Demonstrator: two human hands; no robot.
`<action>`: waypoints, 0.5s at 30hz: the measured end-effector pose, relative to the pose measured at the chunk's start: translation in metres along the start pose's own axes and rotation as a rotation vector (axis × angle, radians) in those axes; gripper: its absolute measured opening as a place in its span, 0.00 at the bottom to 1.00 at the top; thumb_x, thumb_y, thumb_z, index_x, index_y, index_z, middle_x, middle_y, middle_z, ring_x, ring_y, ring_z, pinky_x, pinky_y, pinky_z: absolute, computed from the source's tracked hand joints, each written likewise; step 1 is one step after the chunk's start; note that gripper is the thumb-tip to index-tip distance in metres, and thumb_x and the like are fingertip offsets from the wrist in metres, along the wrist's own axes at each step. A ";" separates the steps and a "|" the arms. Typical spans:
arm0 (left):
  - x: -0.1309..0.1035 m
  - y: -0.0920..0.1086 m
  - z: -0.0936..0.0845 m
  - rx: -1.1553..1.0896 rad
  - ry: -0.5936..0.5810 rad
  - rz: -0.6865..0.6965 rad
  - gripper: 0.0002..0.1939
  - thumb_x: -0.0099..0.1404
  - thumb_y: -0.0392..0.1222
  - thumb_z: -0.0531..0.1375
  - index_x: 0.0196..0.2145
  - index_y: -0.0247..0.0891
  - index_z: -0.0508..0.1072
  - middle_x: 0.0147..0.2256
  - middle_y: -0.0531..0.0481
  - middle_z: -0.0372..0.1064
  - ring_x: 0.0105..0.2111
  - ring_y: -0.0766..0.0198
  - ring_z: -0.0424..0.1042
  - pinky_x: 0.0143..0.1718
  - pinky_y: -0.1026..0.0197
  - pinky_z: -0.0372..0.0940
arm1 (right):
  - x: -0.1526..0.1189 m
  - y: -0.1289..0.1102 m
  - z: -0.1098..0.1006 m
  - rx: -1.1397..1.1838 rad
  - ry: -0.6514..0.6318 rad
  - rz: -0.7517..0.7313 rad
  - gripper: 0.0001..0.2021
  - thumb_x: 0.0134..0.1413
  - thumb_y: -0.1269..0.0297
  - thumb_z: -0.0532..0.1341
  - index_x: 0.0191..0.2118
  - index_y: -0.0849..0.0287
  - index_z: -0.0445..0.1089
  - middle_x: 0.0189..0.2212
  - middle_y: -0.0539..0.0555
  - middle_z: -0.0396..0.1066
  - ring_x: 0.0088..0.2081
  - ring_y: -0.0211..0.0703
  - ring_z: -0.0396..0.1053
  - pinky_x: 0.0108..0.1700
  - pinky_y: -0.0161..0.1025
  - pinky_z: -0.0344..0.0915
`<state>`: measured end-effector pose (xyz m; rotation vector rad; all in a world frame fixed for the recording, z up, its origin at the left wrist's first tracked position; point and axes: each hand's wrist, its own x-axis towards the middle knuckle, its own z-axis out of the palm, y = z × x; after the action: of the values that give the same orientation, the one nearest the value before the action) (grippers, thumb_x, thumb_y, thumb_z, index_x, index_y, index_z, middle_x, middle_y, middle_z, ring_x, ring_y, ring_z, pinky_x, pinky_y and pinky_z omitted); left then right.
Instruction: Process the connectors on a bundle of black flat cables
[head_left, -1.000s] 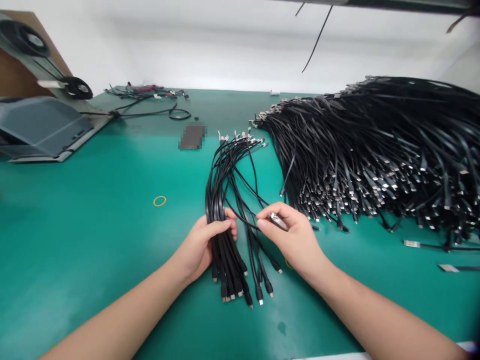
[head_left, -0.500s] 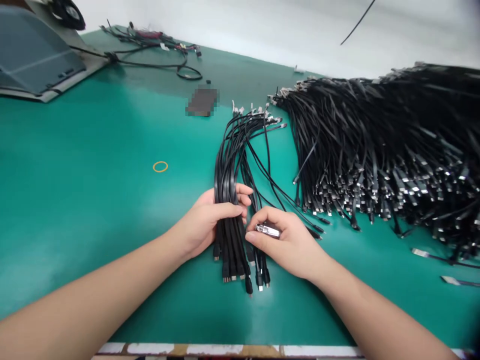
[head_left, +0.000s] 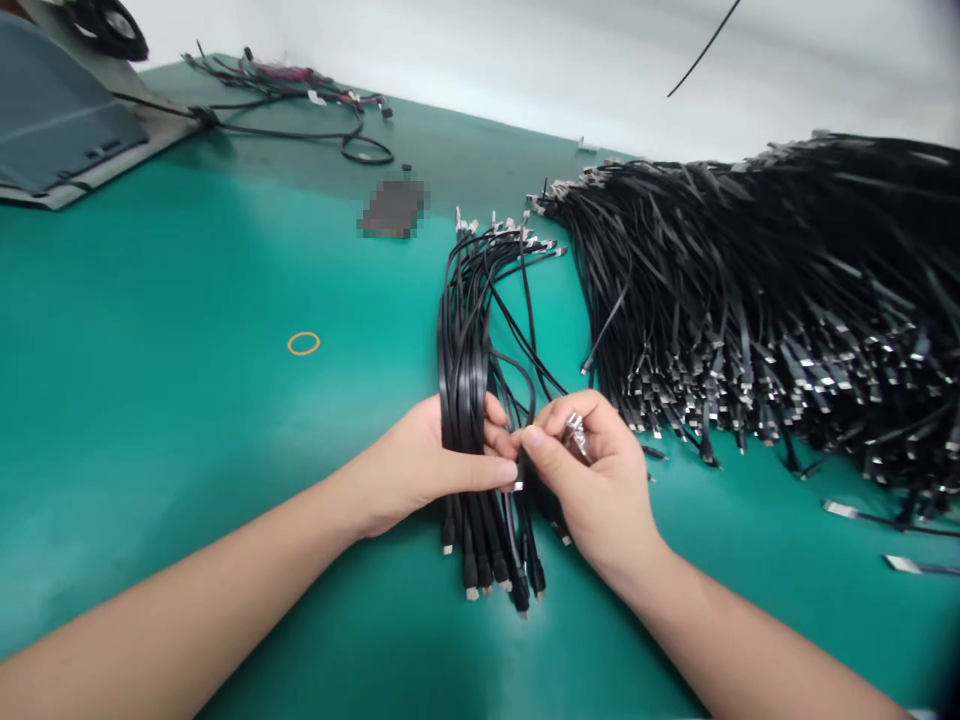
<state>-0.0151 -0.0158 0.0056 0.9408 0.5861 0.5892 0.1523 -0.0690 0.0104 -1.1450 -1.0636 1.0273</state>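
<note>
The left hand [head_left: 424, 455] kept its grip wrapped around the bundle of cables [head_left: 465, 370] over the table [head_left: 187, 420]. The right hand [head_left: 600, 480] had just closed in beside the left one, its grip pinching one cable [head_left: 522, 469] near the plug [head_left: 519, 486], bringing it to the bundle's edge.

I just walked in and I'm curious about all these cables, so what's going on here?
A person is handling cables at a green table. The left hand holds a bundle of black cables, connectors hanging below the thumb. Beside it, the right hand appears to pinch a single cable near its connector, with a shiny metal item among its fingers. A large cable pile lies to the right; a yellow ring lies to the left.
</note>
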 end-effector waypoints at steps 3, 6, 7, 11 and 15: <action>0.000 0.000 -0.001 0.013 0.005 -0.027 0.20 0.55 0.32 0.72 0.41 0.38 0.68 0.32 0.55 0.76 0.33 0.66 0.76 0.39 0.62 0.69 | -0.001 0.003 0.003 0.056 -0.038 0.016 0.11 0.55 0.66 0.67 0.31 0.57 0.63 0.27 0.46 0.68 0.29 0.35 0.68 0.33 0.33 0.65; 0.001 -0.001 -0.002 0.035 -0.007 -0.034 0.22 0.54 0.33 0.73 0.42 0.39 0.67 0.32 0.56 0.75 0.34 0.66 0.76 0.40 0.62 0.69 | -0.002 0.004 0.007 0.101 -0.063 0.040 0.11 0.57 0.66 0.66 0.31 0.56 0.62 0.26 0.45 0.66 0.29 0.35 0.69 0.32 0.33 0.66; 0.001 -0.001 -0.002 0.040 -0.009 -0.036 0.23 0.54 0.34 0.73 0.43 0.39 0.66 0.32 0.56 0.75 0.35 0.66 0.76 0.41 0.62 0.69 | -0.002 0.004 0.008 0.100 -0.062 0.045 0.11 0.57 0.65 0.65 0.30 0.56 0.61 0.26 0.45 0.66 0.29 0.36 0.69 0.32 0.34 0.66; 0.000 0.000 0.000 0.123 0.010 -0.048 0.24 0.55 0.36 0.73 0.44 0.40 0.65 0.30 0.55 0.76 0.32 0.66 0.75 0.38 0.62 0.69 | -0.001 0.001 0.001 0.003 -0.124 0.050 0.09 0.58 0.64 0.64 0.34 0.55 0.62 0.25 0.45 0.64 0.25 0.35 0.64 0.28 0.33 0.62; -0.002 0.003 0.000 0.189 0.085 -0.060 0.23 0.54 0.37 0.73 0.43 0.40 0.67 0.27 0.59 0.72 0.29 0.65 0.76 0.33 0.63 0.69 | 0.010 0.000 -0.022 -0.060 -0.369 0.132 0.11 0.67 0.57 0.53 0.37 0.57 0.65 0.24 0.45 0.58 0.20 0.32 0.50 0.21 0.32 0.49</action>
<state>-0.0169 -0.0161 0.0087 1.0754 0.7536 0.5283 0.1758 -0.0630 0.0089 -1.1091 -1.3283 1.3550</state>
